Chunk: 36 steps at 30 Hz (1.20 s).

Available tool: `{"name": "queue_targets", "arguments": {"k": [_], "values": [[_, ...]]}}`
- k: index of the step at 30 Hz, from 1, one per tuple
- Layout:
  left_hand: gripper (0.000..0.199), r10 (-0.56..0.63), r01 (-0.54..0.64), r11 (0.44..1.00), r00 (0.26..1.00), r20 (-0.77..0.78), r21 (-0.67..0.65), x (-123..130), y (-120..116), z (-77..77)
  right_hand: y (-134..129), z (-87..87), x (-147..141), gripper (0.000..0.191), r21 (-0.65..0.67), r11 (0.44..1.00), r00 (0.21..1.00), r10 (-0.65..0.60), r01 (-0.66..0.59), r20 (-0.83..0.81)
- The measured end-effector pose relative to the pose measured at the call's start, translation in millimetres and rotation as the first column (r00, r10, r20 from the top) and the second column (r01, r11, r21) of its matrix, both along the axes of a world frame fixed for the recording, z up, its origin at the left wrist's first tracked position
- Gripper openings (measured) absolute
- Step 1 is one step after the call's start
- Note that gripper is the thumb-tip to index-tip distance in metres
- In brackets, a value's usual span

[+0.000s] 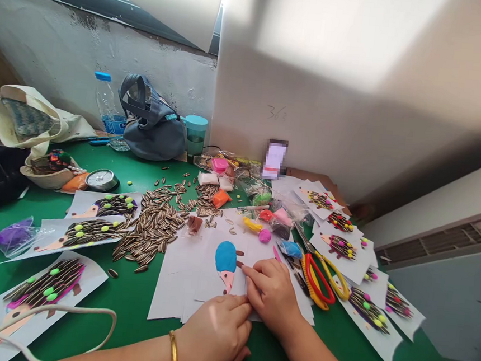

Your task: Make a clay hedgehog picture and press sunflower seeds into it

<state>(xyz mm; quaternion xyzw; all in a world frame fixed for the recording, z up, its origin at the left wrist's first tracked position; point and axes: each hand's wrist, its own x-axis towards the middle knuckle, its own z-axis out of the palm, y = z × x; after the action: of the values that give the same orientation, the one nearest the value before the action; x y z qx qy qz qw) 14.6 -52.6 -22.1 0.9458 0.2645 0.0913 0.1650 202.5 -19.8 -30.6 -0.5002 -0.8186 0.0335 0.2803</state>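
Note:
A clay hedgehog figure (226, 258) with a blue body, pink face and brown legs lies on white paper (172, 281) in the middle of the table. My right hand (275, 296) rests on the paper at its right, a fingertip at one brown leg. Just below the figure's nose is my left hand (217, 330), wearing a gold bangle, its fingers bent and touching my right hand's fingers. Whether either hand pinches something small is hidden. Left of the paper lies a heap of striped sunflower seeds (152, 223).
Finished seed hedgehogs lie at left (46, 284) and right (370, 310). Scissors (319, 283) lie right of the paper. Clay lumps (265, 236) sit behind it, near a phone (274, 160). A blue bag (154, 128), cup (195, 134) and bottle (111, 113) stand at the back. A white cable (81, 310) crosses the front left.

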Motion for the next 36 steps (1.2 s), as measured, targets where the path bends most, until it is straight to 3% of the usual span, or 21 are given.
{"name": "queue_targets", "arguments": {"k": [32, 36], "values": [[0.029, 0.004, -0.004, 1.000, 0.999, 0.046, 0.008, -1.0, -0.8, -5.1, 0.7, -0.3, 2.3, 0.028, -0.043, 0.999, 1.000, -0.026, 0.026, -0.006], [0.029, 0.004, -0.005, 1.000, 0.998, 0.062, 0.018, -0.9, -0.5, -3.6, 2.2, -1.4, 3.5, 0.036, -0.020, 0.999, 0.999, -0.051, 0.051, 0.000]]}}
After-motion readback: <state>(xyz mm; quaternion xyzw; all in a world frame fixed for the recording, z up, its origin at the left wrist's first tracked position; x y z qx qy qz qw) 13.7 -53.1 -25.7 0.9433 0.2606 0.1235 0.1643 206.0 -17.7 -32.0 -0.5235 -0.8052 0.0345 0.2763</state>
